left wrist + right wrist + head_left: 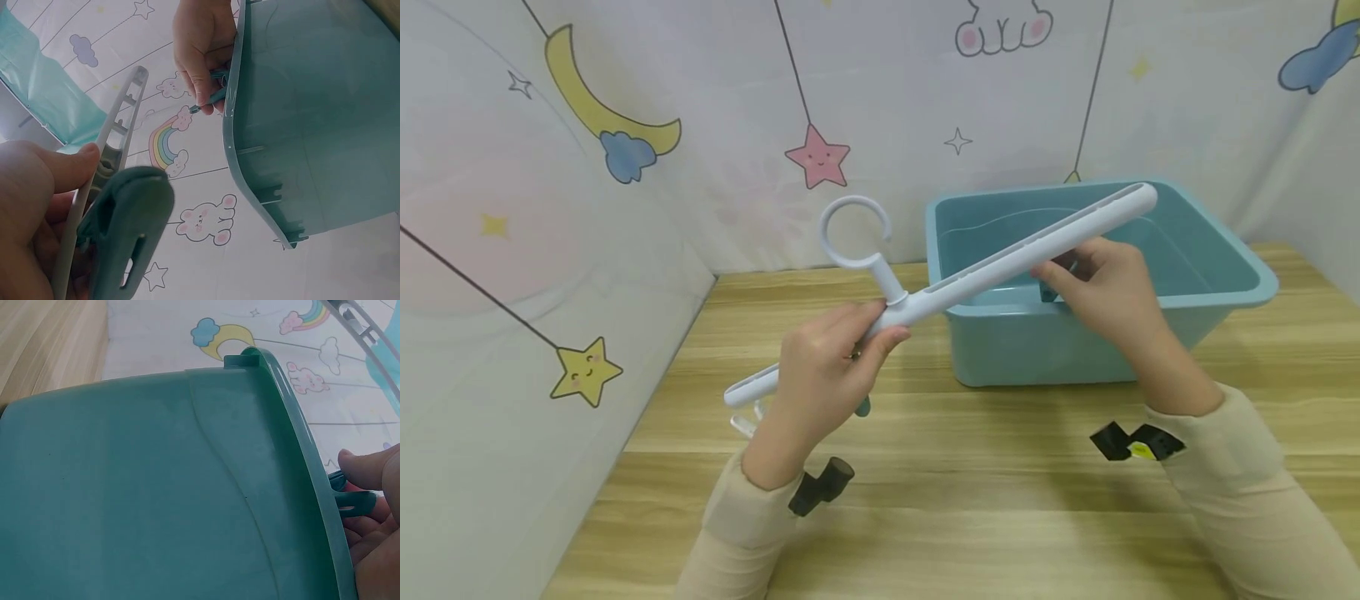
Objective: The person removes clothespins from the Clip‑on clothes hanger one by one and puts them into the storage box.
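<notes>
My left hand grips the middle of a white clip hanger, just below its round hook. The bar tilts up to the right, its far end over the basin. A green clothes clip hangs under the bar beside the left hand; in the left wrist view it covers part of the bar. White clip parts show under the bar's left end. Below the right half of the bar, my right hand pinches a teal clothes clip between thumb and fingers. The bar partly hides these fingertips in the head view.
A teal plastic basin stands on the wooden table at the back right, under the right hand. Its near rim lies close below the right wrist. A patterned white curtain rises behind and along the left side.
</notes>
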### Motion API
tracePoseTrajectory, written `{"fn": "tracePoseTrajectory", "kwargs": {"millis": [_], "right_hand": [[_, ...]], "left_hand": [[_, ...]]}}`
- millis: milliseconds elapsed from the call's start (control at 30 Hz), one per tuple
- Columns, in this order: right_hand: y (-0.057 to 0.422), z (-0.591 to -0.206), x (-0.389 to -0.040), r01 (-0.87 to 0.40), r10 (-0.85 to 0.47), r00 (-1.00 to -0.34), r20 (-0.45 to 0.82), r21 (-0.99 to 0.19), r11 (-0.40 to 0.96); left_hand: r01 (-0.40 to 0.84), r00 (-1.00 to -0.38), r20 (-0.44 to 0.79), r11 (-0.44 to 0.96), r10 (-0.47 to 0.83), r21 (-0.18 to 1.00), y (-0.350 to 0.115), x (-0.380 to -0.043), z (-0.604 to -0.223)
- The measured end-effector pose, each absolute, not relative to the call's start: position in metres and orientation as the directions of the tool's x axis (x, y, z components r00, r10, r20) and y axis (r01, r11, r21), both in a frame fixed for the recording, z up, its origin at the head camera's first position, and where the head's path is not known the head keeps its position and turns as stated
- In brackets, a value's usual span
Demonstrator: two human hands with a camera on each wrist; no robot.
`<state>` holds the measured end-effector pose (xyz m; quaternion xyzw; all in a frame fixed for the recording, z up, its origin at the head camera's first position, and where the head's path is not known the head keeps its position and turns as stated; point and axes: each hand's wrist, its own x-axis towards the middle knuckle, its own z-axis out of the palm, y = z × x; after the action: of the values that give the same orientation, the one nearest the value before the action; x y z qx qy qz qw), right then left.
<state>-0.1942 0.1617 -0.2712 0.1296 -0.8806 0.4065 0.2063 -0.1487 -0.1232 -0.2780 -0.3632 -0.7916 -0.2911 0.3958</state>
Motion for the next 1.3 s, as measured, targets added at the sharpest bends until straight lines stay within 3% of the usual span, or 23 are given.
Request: {"fn": "tracePoseTrajectory", "kwargs": {"millis": [467,667,867,1033,1167,1300], "right_hand": [[0.164,-0.277,-0.192,-0.435,-0.103,-0.864,0.492,-0.628,0.646],[0.168,-0.279,-0.187,-0.387,-0.061,-0.895,0.442,-0.702,0.597],[0.188,-0.278,-0.179,-0.498,0.115,-0.795,0.595,-0.75,0.436],[0.206,-0.267,-0.17,-0.626,0.261,-0.708,0.656,-0.754,0.199],[0.216,-0.26,-0.163,-0.688,0.316,-0.686,0.655,-0.725,0.01],[0.221,-0.256,-0.157,-0.667,0.356,-0.697,0.622,-0.745,-0.004]], "left_hand": [[0.813,-0.429,0.826,0.554,0.366,0.177,-0.123,-0.149,-0.278],[0.808,-0.444,0.813,0.56,0.377,0.182,-0.123,-0.149,-0.279],[0.805,-0.455,0.802,0.564,0.387,0.185,-0.121,-0.149,-0.279],[0.803,-0.46,0.796,0.567,0.393,0.184,-0.12,-0.149,-0.28],[0.807,-0.462,0.79,0.561,0.403,0.186,-0.119,-0.15,-0.28],[0.808,-0.463,0.785,0.56,0.412,0.183,-0.118,-0.151,-0.282]]}}
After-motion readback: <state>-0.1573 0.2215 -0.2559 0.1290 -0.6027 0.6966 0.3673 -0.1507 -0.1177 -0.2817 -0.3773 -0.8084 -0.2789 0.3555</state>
